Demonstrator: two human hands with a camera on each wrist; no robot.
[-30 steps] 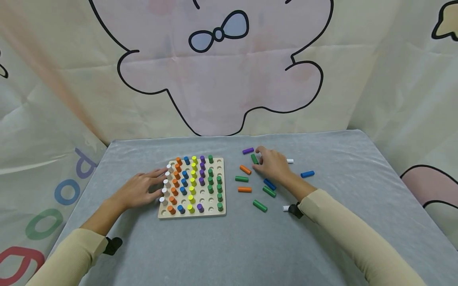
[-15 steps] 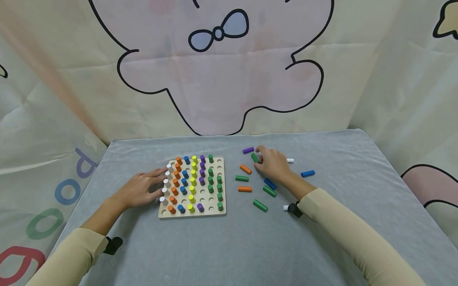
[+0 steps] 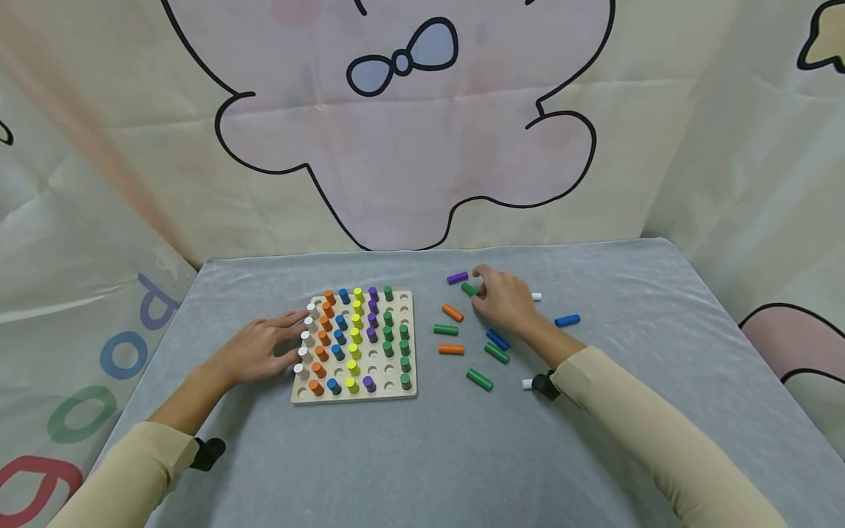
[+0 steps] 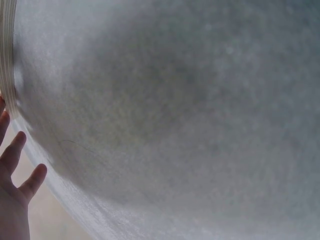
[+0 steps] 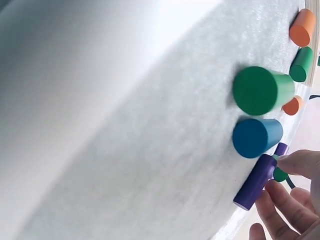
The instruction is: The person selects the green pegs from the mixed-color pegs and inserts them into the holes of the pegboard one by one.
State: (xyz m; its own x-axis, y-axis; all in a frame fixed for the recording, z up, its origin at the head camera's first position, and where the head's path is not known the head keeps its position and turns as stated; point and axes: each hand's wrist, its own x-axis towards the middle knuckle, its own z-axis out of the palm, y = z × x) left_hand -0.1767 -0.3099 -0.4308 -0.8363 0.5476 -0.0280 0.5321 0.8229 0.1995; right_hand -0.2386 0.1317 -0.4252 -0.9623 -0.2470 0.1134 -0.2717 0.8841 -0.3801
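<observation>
Pickup step, I'd judge | left hand [image 3: 262,350]: fingers loosely extended at pale wooden pegboard [image 3: 383,397], gripping nothing | right hand [image 3: 507,301]: fingers bent at green cylindrical peg [image 3: 469,289] on grey cloth-covered worktop [image 3: 422,469], hold unclear | calls for sure pinch

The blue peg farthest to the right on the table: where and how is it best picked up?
Probably pinch the blue peg at mid-length, coming from above, across its near and far sides: it lies on its round side, its length running roughly left to right, and no other peg touches it.
</observation>
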